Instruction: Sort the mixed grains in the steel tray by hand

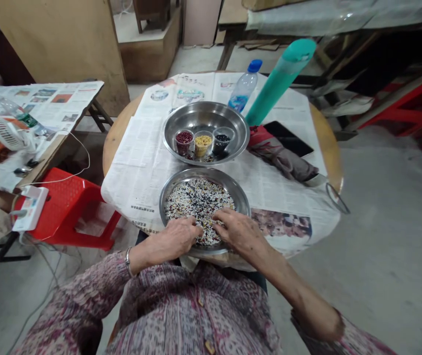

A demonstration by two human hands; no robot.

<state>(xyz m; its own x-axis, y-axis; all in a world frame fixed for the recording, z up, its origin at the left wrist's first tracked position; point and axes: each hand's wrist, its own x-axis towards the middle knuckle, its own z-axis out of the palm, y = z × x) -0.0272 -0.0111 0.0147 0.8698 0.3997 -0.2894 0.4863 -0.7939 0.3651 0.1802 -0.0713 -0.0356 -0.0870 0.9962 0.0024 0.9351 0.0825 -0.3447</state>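
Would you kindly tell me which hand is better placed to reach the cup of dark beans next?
Probably the right hand, which extends farther toward the cup of dark beans, at the right of the row in the far bowl. The left hand sits farther left, over the near pan.

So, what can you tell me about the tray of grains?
The tray is round, shallow and shiny, like steel. It lies flat on newspaper, just this side of the basin. White, dark, yellow and reddish grains cover much of it; left fingers and right fingers touch them.
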